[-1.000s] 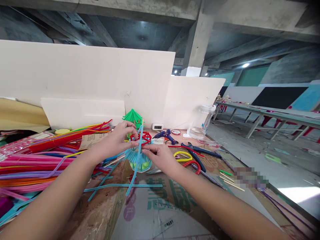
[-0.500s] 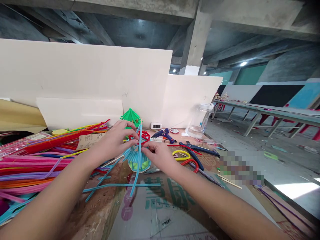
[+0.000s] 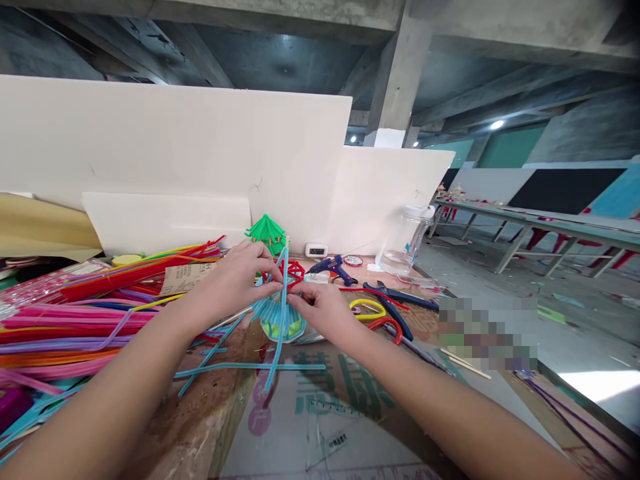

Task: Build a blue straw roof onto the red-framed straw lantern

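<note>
Between my hands a light-blue pipe cleaner (image 3: 276, 357) stands nearly upright, with what looks like a wooden stick tip showing at its top. My left hand (image 3: 247, 273) is closed in a pinch at its left side. From the right, my right hand (image 3: 323, 308) pinches the same strip slightly lower. Behind the fingers is a small model with a pleated light-blue skirt (image 3: 270, 310) and a red lattice ring (image 3: 296, 270), partly hidden by my hands. Further back rises a green umbrella-shaped roof (image 3: 266, 230).
Bundles of coloured pipe cleaners (image 3: 75, 317) lie at left. Right of my hands are a blue glue gun (image 3: 337, 270), yellow-and-red-handled scissors (image 3: 367, 309) and dark pliers (image 3: 400, 293). A clear jug (image 3: 403, 240), small digital clock (image 3: 316, 250) and white boards (image 3: 175, 147) stand behind.
The whole view has shifted slightly, so things sit a little further right. Both hands keep their pinch on the blue pipe cleaner, with hardly any other movement.
</note>
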A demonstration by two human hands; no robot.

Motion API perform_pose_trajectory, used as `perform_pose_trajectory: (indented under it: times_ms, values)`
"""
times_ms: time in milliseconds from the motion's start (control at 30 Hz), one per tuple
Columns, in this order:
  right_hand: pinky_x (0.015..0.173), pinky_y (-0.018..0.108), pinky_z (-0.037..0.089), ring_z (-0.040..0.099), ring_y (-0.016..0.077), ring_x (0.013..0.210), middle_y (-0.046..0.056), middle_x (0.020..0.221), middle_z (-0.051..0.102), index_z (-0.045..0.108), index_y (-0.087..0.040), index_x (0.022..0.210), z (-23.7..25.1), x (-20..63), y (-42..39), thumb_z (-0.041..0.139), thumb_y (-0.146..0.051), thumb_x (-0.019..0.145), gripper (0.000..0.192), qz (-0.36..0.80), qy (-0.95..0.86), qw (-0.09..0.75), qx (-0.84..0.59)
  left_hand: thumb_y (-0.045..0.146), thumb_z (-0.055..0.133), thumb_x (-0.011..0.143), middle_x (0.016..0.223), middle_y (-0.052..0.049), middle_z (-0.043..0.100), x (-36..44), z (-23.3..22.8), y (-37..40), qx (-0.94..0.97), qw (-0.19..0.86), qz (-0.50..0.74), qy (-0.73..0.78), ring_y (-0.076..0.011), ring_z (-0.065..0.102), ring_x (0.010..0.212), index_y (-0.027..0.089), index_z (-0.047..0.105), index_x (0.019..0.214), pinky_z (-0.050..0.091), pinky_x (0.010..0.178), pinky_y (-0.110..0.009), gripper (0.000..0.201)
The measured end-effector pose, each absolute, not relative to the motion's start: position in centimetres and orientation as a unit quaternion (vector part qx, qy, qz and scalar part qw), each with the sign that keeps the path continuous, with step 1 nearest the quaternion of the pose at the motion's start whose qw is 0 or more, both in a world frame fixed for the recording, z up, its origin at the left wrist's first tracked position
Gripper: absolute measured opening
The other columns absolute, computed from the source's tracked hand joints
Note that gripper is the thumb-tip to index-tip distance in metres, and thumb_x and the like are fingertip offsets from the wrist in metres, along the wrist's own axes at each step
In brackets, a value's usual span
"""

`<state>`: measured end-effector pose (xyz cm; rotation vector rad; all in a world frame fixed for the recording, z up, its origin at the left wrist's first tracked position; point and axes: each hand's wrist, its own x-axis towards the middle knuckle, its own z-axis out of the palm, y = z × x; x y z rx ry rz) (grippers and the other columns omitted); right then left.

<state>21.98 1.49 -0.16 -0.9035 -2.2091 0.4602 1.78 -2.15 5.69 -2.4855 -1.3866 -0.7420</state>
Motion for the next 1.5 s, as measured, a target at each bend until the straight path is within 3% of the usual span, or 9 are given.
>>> perform_pose_trajectory:
  times_ms: [333, 633, 867, 1500]
  values:
    - [0.055, 0.023, 0.029, 0.047, 0.0112, 0.057, 0.000, 0.066, 0.065, 0.074, -0.020, 0.092, 0.1, 22.1, 1.4, 0.053, -0.032, 0.089, 0.024, 0.168, -0.856, 0.346, -0.344, 0.036, 0.057, 0.085, 0.088, -0.005, 0.055, 3.1, 6.1, -3.5, -0.828, 0.153, -0.228, -0.489, -0.0253, 0.050, 0.093, 0.023, 0.068, 0.082, 0.039, 0.085, -0.042, 0.017]
    - [0.056, 0.023, 0.031, 0.050, 0.0116, 0.059, 0.000, 0.069, 0.067, 0.073, -0.021, 0.091, 0.0, 22.1, 1.2, 0.052, -0.035, 0.090, 0.026, 0.171, -0.858, 0.342, -0.342, 0.046, 0.055, 0.087, 0.090, -0.005, 0.058, 2.1, 6.4, -3.1, -0.831, 0.101, -0.221, -0.501, -0.0260, 0.052, 0.094, 0.027, 0.072, 0.088, 0.039, 0.082, -0.041, 0.025]
    - [0.056, 0.023, 0.031, 0.049, 0.0119, 0.059, 0.000, 0.068, 0.066, 0.074, -0.021, 0.091, 0.2, 22.0, 1.2, 0.052, -0.035, 0.090, 0.025, 0.167, -0.858, 0.342, -0.346, 0.043, 0.056, 0.087, 0.089, -0.005, 0.060, 2.8, 6.3, -3.3, -0.829, 0.103, -0.217, -0.505, -0.0246, 0.053, 0.091, 0.026, 0.072, 0.086, 0.040, 0.080, -0.039, 0.024]
    - [0.054, 0.023, 0.027, 0.045, 0.0113, 0.056, -0.001, 0.062, 0.060, 0.074, -0.022, 0.091, 0.4, 22.1, 0.8, 0.052, -0.033, 0.089, 0.024, 0.155, -0.861, 0.337, -0.348, 0.039, 0.058, 0.087, 0.083, -0.006, 0.059, 4.0, 6.1, -3.9, -0.816, 0.194, -0.208, -0.504, -0.0244, 0.052, 0.087, 0.023, 0.073, 0.082, 0.041, 0.078, -0.039, 0.023]
